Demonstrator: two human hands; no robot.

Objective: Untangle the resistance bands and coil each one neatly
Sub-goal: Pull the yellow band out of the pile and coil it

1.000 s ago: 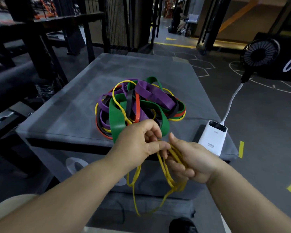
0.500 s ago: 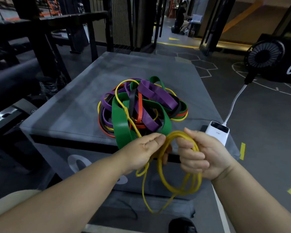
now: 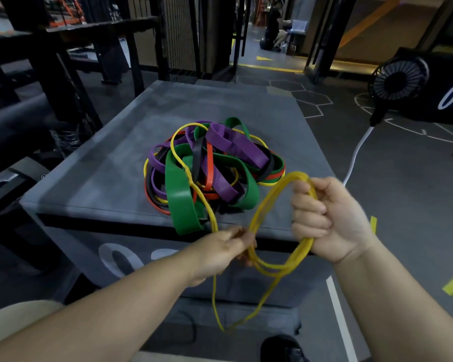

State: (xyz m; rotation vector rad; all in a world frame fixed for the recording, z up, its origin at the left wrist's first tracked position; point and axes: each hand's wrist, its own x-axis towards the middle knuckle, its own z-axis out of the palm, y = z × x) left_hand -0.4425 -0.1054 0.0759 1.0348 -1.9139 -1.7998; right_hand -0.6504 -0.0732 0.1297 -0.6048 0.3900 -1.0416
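Note:
A tangled heap of resistance bands [image 3: 215, 168], green, purple, red, black and yellow, lies on the grey padded box [image 3: 94, 178]. A thin yellow band [image 3: 268, 205] is wound in several loops in front of the box. My right hand [image 3: 324, 218] grips the right side of these loops in a fist. My left hand [image 3: 225, 249] pinches the same yellow band at the loops' lower left. One strand runs from my left hand up into the heap. A loose loop hangs down below my hands.
A black fan [image 3: 398, 82] stands on the floor at the right, with a white cable [image 3: 356, 155] running toward me. Dark gym racks [image 3: 63, 61] fill the left. A person sits far back in the corridor [image 3: 275, 30]. My shoe [image 3: 280, 348] shows below.
The yellow coil has grown wider. My right hand has lifted and shifted right with the loops. My left hand has dropped lower, feeding the strand.

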